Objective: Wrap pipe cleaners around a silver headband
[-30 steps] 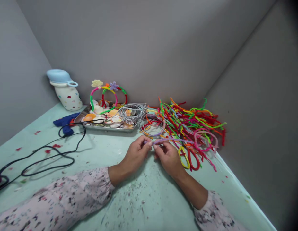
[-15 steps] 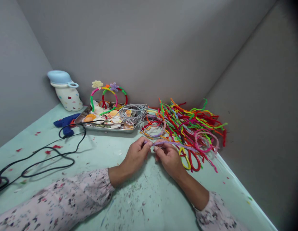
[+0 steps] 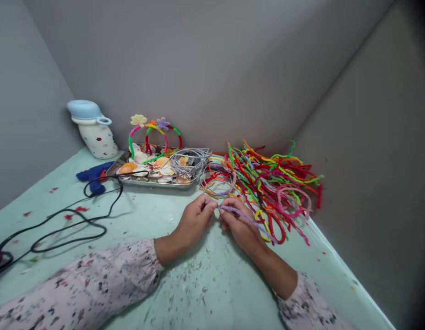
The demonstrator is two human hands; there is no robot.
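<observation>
Pipe cleaner (image 3: 236, 211) in purple, pinched before us at the scene's centre.
Our left hand (image 3: 195, 219) and right hand (image 3: 240, 225) grip it with fingertips close together, likely for fine control, its tail trailing over the right. Bright pile of stems (image 3: 257, 172) lies far right, presumably for easy reach.

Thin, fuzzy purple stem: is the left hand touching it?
Touching: the head view shows the left hand pinching the thin, fuzzy purple stem between thumb and forefinger.
</observation>
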